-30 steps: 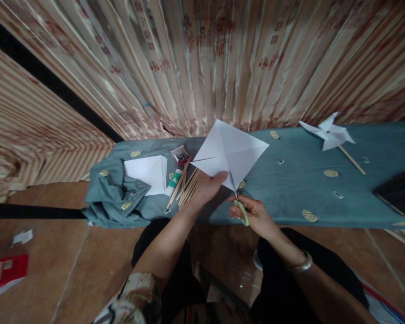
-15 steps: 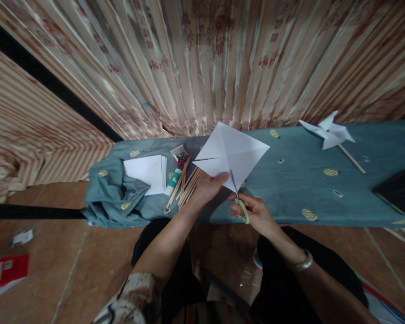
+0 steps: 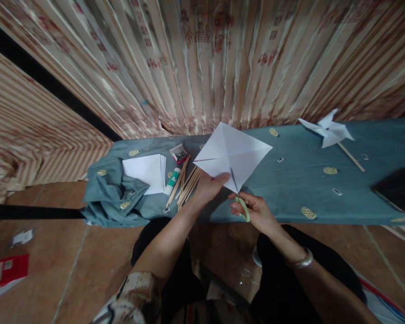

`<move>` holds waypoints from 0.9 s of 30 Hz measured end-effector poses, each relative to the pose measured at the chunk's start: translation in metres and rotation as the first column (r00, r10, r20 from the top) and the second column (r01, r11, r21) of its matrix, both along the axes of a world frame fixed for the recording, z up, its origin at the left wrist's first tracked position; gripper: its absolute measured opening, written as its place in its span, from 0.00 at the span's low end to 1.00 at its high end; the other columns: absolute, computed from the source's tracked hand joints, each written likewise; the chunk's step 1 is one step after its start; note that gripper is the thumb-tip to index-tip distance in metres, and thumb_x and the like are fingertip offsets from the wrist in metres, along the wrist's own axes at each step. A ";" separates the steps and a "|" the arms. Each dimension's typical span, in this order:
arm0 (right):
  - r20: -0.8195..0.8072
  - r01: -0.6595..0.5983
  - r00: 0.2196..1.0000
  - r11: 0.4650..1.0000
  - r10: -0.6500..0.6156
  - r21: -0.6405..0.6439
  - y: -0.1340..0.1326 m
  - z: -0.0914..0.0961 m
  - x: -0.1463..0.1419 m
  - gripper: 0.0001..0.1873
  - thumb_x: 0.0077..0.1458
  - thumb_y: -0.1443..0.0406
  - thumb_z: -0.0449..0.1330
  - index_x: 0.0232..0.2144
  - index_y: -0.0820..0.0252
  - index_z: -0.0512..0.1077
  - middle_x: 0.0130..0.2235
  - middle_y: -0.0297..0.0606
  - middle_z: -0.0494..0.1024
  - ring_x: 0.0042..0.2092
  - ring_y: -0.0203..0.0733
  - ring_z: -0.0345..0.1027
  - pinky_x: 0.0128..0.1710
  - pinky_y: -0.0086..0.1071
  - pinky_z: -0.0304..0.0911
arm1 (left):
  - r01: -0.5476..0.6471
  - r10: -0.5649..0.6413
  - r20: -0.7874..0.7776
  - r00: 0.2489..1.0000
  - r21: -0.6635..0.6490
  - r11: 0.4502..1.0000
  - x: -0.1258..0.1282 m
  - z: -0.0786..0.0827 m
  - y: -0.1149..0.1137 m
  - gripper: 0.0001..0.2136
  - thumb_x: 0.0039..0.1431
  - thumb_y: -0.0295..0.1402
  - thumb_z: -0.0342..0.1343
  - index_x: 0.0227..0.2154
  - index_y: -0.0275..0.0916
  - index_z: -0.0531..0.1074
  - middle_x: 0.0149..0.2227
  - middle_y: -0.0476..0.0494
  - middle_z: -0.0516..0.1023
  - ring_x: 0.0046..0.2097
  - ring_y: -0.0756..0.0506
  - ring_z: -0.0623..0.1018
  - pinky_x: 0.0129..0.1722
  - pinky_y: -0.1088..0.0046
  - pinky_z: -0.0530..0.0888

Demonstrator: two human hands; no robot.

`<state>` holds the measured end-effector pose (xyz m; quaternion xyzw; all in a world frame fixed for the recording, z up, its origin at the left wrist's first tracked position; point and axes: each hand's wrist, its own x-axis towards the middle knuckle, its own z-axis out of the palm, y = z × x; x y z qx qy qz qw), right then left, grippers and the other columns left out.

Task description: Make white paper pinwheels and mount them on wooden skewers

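Observation:
My left hand [image 3: 209, 188] is closed on the near edge of a white square paper sheet [image 3: 234, 153], holding it up over the blue-green cloth-covered bench [image 3: 290, 180]. The sheet shows diagonal creases and a slit at its left corner. My right hand [image 3: 254, 210] grips green-handled scissors [image 3: 240, 197]; their blades reach up into the paper's near corner along a crease. A silver bangle sits on my right wrist.
On the bench lie a stack of white paper [image 3: 145, 170], a glue stick [image 3: 173, 179], several wooden sticks [image 3: 186, 183], a small box of pins [image 3: 179, 154], a finished paper pinwheel [image 3: 329, 130] and a dark phone [image 3: 396, 188]. A striped curtain hangs behind.
The scissors' blades have moved slightly further up into the paper's near corner. Both hands and the sheet have shifted a little upward and right.

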<state>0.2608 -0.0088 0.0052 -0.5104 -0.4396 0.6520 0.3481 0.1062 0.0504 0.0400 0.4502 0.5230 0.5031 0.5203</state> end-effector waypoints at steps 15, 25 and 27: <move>0.000 0.033 0.999 0.999 -0.033 0.020 0.001 0.004 -0.001 0.25 0.35 0.47 0.72 0.31 0.59 0.78 0.21 0.31 0.74 0.23 0.34 0.67 0.24 0.29 0.66 | 0.054 -0.053 -0.005 0.999 0.044 0.998 0.000 -0.010 0.000 0.08 0.45 0.25 0.61 0.31 0.36 0.71 0.29 0.48 0.76 0.32 0.47 0.73 0.35 0.70 0.72; -0.003 0.016 1.000 1.000 -0.016 0.014 0.003 0.005 0.000 0.25 0.34 0.48 0.73 0.31 0.59 0.78 0.20 0.31 0.74 0.23 0.35 0.67 0.25 0.30 0.66 | 0.056 -0.055 -0.014 0.998 0.065 0.996 0.001 -0.012 -0.001 0.09 0.46 0.26 0.61 0.33 0.37 0.71 0.30 0.47 0.76 0.32 0.47 0.73 0.34 0.71 0.72; -0.009 0.012 1.000 1.000 -0.011 0.007 0.003 0.006 0.000 0.25 0.34 0.48 0.73 0.31 0.59 0.78 0.21 0.31 0.74 0.22 0.34 0.66 0.25 0.30 0.66 | 0.061 -0.060 -0.020 0.998 0.057 0.997 0.001 -0.012 -0.001 0.09 0.46 0.25 0.61 0.32 0.37 0.71 0.29 0.47 0.76 0.32 0.47 0.73 0.34 0.71 0.72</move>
